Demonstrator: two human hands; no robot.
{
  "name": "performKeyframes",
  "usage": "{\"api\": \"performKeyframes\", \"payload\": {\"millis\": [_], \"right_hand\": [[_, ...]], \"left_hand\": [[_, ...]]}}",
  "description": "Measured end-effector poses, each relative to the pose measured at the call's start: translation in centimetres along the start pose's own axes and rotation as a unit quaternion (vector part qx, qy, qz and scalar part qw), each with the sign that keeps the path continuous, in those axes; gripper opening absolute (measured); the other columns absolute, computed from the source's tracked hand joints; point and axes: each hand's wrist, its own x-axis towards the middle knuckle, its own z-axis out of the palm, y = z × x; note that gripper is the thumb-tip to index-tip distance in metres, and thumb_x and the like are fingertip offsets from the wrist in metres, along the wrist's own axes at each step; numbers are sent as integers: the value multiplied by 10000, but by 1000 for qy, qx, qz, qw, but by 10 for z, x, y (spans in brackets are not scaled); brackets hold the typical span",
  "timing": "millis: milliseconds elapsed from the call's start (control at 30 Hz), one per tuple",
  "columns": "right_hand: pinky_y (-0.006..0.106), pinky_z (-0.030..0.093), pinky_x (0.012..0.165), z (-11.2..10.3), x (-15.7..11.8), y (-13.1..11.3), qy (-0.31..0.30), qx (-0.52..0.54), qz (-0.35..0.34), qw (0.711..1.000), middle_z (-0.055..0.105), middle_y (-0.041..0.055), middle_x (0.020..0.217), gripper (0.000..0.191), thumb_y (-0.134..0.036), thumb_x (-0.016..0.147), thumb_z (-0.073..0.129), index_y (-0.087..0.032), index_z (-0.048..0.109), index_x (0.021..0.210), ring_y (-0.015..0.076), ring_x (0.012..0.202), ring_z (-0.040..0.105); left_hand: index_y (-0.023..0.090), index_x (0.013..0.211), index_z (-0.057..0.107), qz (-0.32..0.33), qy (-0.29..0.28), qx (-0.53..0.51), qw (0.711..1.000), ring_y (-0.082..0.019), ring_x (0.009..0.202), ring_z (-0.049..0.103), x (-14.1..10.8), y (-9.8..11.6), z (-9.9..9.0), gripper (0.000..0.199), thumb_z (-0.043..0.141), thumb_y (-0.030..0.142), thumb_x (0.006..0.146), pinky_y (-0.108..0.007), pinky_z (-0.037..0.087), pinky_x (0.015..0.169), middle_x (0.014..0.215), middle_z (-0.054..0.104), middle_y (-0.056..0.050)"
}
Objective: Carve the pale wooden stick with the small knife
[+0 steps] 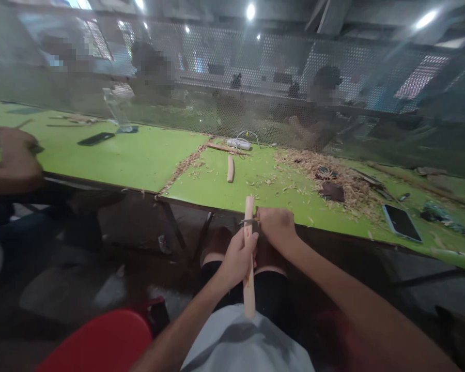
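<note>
1. Bright green table (135, 165), perforated screen (225, 98) behind; wood shavings (352, 194) heaped on R side, phone (402, 223) nr front edge.
2. L hand (238, 261) wrapped round pale wood stick (249, 297), which points away from grey shirt (251, 343) twd table edge.
3. R hand (276, 225) fisted on small knife (248, 221), blade across stick's upper part.
4. Far L: another person's hand (18, 150) by table.

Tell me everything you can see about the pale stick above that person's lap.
The pale stick looks like bare wood, long and slim, with a small reddish mark and a darker patch. It points forward, its far end near the green table, its near end apparently against the shirt. The left hand grips its middle; a blade in the right hand crosses it just beyond that grip.
</note>
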Motion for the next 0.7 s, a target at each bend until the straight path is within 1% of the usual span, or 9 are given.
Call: {"api": "performKeyframes", "payload": {"millis": [67, 167, 300, 500, 600, 700], "right_hand": [[359, 461, 752, -1, 7, 2, 5, 2, -16, 1000, 745, 220, 894, 383, -174, 1008, 385, -103, 761, 1036, 298, 848, 705], [366, 460, 767, -3, 14, 1, 24, -11, -45, 999, 749, 218, 932, 404, -152, 1008, 354, -89, 747, 1079, 293, 864, 702], [359, 470, 783, -5, 20, -3, 31, -15, -66, 997, 756, 216, 948, 446, -159, 1019, 316, -84, 746, 1111, 276, 872, 701], [383, 473, 794, -5, 32, -5, 54, -7, -83, 995, 754, 229, 946, 506, -157, 1030, 259, -81, 750, 1126, 305, 911, 709], [352, 464, 782, -3, 36, -8, 73, -15, -99, 992, 757, 218, 934, 472, -127, 1021, 285, -64, 743, 1115, 283, 894, 714], [313, 453, 765, -2, 40, -14, 81, -14, -112, 990, 758, 210, 920, 400, -101, 993, 362, -45, 747, 1084, 253, 874, 712]], "left_hand": [[223, 783, 415, 2, -7, 5, 1000, -62, 415, 387, 1, 3, -2, 461, 712, 576, 777, -168, 352, 375, 547, 425, 99], [227, 783, 399, 1, -14, -13, 1000, -61, 445, 384, 1, 8, -4, 458, 744, 527, 755, -155, 340, 382, 560, 404, 103], [223, 799, 407, -3, -1, -8, 1000, -62, 473, 396, 0, 13, -9, 443, 753, 495, 750, -148, 349, 393, 586, 391, 100], [217, 804, 411, 1, 8, 24, 1000, -53, 464, 396, 1, 21, -17, 419, 747, 463, 759, -134, 330, 393, 586, 384, 99], [220, 785, 401, -3, 8, 18, 1000, -48, 450, 381, 4, 27, -21, 450, 773, 469, 737, -131, 307, 386, 575, 381, 101], [218, 768, 407, -3, 9, 3, 1000, -46, 447, 380, 5, 30, -24, 475, 800, 478, 711, -130, 289, 379, 577, 379, 101]]}}
